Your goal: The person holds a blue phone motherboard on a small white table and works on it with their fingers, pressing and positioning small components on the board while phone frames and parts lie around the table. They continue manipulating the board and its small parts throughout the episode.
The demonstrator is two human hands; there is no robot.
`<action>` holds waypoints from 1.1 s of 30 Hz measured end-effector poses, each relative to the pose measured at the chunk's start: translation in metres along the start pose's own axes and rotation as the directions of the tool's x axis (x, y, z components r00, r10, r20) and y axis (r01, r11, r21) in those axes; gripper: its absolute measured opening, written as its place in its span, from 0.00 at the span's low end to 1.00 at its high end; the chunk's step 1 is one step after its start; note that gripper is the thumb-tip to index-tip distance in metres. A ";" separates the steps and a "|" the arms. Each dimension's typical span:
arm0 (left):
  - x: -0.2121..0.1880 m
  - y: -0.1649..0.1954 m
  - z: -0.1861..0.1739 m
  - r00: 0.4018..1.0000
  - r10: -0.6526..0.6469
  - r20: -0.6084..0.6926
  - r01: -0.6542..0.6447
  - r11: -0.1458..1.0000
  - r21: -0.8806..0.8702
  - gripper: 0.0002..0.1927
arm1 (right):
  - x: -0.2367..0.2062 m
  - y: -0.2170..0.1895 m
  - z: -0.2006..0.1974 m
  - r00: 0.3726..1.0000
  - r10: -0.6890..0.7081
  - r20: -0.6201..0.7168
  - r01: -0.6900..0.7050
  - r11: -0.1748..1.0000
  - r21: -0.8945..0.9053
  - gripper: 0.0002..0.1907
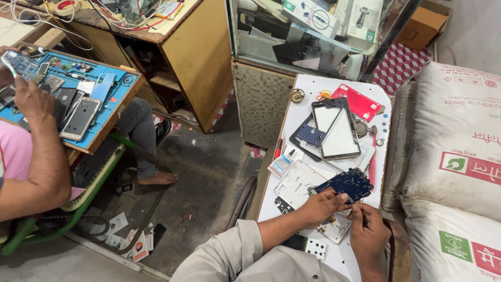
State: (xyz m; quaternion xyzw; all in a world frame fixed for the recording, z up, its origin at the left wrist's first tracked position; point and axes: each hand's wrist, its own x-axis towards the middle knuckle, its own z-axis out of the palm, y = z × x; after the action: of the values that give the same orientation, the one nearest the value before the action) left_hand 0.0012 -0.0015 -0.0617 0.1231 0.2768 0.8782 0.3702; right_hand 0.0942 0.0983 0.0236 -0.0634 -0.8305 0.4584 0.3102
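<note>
Up at the top centre of the frame, a glass display case holds several white cardboard boxes stacked at angles, with dark flat items beneath them. At the upper left, a blue work tray carries phone bodies, a silver phone lying face up near its lower edge, and small loose parts; another person's hand rests over that tray, and their other hand holds a small circuit board at the far left edge. Beside the case stands a wooden cabinet with open shelves.

Lower right of centre, a white tabletop bears a dark tablet frame with a pale screen, a red flat case above it and a white back cover below it. The blue circuit board lies at the lower middle of this tabletop, tilted, partly over the white cover. The left hand has its fingers closed on the board's lower edge, pinching it from below and left. The right hand sits just below and to the right of the board, fingers curled tight around a thin dark tool whose tip points up toward the board's lower corner; whether the tip touches cannot be told. White woven sacks fill the right edge.
</note>
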 end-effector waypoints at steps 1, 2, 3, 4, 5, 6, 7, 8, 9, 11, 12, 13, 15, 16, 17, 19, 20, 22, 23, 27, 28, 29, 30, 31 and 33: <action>0.000 0.001 0.001 1.000 -0.012 -0.013 0.012 1.000 -0.006 0.12 | 0.000 0.000 0.000 1.000 -0.004 -0.001 0.004 1.000 -0.015 0.07; -0.001 0.001 0.001 0.999 -0.024 -0.026 0.024 1.000 -0.012 0.12 | 0.000 0.000 0.000 1.000 -0.007 -0.003 0.007 1.000 -0.029 0.07; -0.001 0.002 0.001 0.999 -0.021 -0.026 0.021 1.000 -0.001 0.12 | 0.000 0.000 0.000 1.000 -0.008 -0.006 0.008 1.000 -0.030 0.07; -0.002 0.003 0.001 1.000 -0.017 -0.025 0.017 1.000 0.009 0.12 | 0.000 0.000 0.001 1.000 -0.009 -0.010 0.009 0.999 -0.031 0.07; -0.002 0.003 0.001 1.000 -0.014 -0.024 0.014 1.000 0.019 0.13 | 0.000 0.000 0.001 1.000 -0.010 -0.014 0.009 0.999 -0.031 0.08; -0.002 0.003 0.001 1.000 -0.012 -0.022 0.012 1.000 0.018 0.12 | 0.000 0.000 0.001 1.000 -0.005 -0.010 0.005 1.000 -0.031 0.08; -0.002 0.003 0.001 1.000 -0.010 -0.019 0.010 1.000 0.016 0.12 | 0.000 0.000 0.002 1.000 -0.001 -0.006 0.000 1.000 -0.030 0.08; -0.002 0.003 0.001 1.000 -0.008 -0.017 0.009 1.000 0.015 0.12 | 0.000 0.000 0.002 1.000 0.004 -0.002 -0.004 1.000 -0.030 0.07; -0.002 0.003 0.000 1.000 -0.005 -0.013 0.005 1.000 0.012 0.12 | 0.000 0.000 0.002 1.000 0.001 -0.002 -0.002 1.000 -0.020 0.07; -0.002 0.003 0.000 1.000 0.002 -0.006 -0.002 1.000 0.006 0.12 | 0.001 0.000 0.002 1.000 -0.004 -0.002 0.004 1.000 0.001 0.07; -0.002 0.003 0.000 1.000 0.002 -0.007 -0.002 1.000 0.006 0.12 | 0.001 0.000 0.002 1.000 -0.002 0.000 0.002 1.000 0.000 0.07; -0.002 0.004 0.000 1.000 0.002 -0.007 -0.002 1.000 0.006 0.12 | 0.001 0.000 0.002 1.000 -0.001 0.001 0.001 1.000 0.000 0.07; -0.002 0.005 0.001 1.000 -0.007 -0.014 0.007 1.000 0.008 0.12 | 0.001 -0.001 0.001 1.000 -0.005 0.008 0.005 1.000 0.002 0.07; -0.003 0.005 0.001 1.000 -0.017 -0.021 0.018 1.000 0.009 0.12 | 0.001 -0.001 0.001 1.000 -0.010 0.012 0.010 1.000 0.006 0.07; -0.003 0.006 0.002 0.999 -0.027 -0.027 0.028 1.000 0.011 0.12 | 0.001 -0.001 0.001 1.000 -0.016 0.017 0.016 1.000 0.009 0.07; -0.003 0.006 0.002 0.999 -0.032 -0.032 0.033 0.999 0.024 0.13 | 0.002 -0.001 0.001 1.000 -0.019 0.025 0.019 1.000 0.013 0.07; -0.003 0.006 0.002 0.999 -0.034 -0.035 0.035 0.999 0.031 0.13 | 0.001 -0.001 0.001 0.999 -0.021 0.028 0.021 1.000 0.016 0.07; -0.002 0.005 0.001 0.997 -0.056 -0.057 0.057 0.998 0.026 0.13 | 0.001 0.000 0.001 1.000 -0.014 0.019 0.014 1.000 0.004 0.07; -0.002 0.005 0.001 0.995 -0.066 -0.069 0.068 0.997 0.024 0.13 | 0.001 0.000 0.001 1.000 -0.011 0.015 0.011 1.000 -0.002 0.07; -0.002 0.003 0.001 0.998 -0.043 -0.049 0.045 0.998 0.040 0.14 | 0.000 0.002 0.001 1.000 0.004 0.009 -0.004 1.000 -0.019 0.07; -0.004 0.003 0.001 0.999 -0.029 -0.029 0.031 0.998 0.046 0.14 | 0.000 0.002 0.001 1.000 0.006 0.008 -0.005 1.000 -0.022 0.07; -0.005 0.004 0.002 1.000 -0.016 -0.010 0.017 0.999 0.051 0.15 | 0.000 0.002 0.001 1.000 0.007 0.006 -0.007 1.000 -0.024 0.07; -0.004 0.004 0.003 1.000 -0.010 0.006 0.010 0.999 0.046 0.15 | 0.000 0.002 0.001 1.000 0.004 0.007 -0.003 1.000 -0.028 0.07; -0.005 0.005 0.004 1.000 -0.005 0.020 0.004 0.999 0.041 0.15 | 0.000 0.002 0.001 1.000 0.002 0.009 -0.002 0.999 -0.032 0.07; -0.007 0.008 0.006 0.999 -0.007 0.032 0.005 0.999 0.038 0.15 | 0.000 0.002 0.001 1.000 -0.002 0.009 0.003 0.999 -0.045 0.07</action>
State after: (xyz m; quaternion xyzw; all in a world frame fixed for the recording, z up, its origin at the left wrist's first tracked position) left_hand 0.0039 -0.0081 -0.0523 0.1435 0.2880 0.8695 0.3748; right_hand 0.0938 0.0988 0.0220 -0.0672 -0.8421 0.4395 0.3053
